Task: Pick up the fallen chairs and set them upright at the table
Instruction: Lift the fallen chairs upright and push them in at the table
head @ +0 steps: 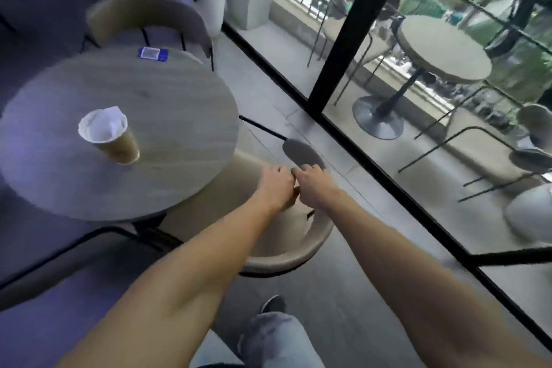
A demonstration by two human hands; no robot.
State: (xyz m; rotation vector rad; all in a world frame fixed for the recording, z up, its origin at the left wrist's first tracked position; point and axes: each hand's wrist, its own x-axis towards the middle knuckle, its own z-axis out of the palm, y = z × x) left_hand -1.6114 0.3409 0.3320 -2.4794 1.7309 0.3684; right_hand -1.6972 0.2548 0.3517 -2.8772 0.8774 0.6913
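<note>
A beige chair (286, 257) with a curved backrest and black metal legs sits on the floor against the right edge of the round wooden table (167, 98). One black leg (261, 128) sticks out sideways beyond the table edge, so the chair looks tilted. My left hand (276, 185) and my right hand (312, 184) are side by side at the chair's middle, fingers curled down onto it. A second beige chair (146, 16) stands upright at the table's far side. A black tube and beige band of another chair (89, 236) show at the lower left, under the table edge.
A paper cup (110, 136) with a napkin and a blue card (152, 54) rest on the table. A black-framed glass wall (352, 39) runs diagonally on the right, with a balcony table (442, 48) and chairs behind it. White planters (212, 0) stand at the back. My shoe (273, 305) is below.
</note>
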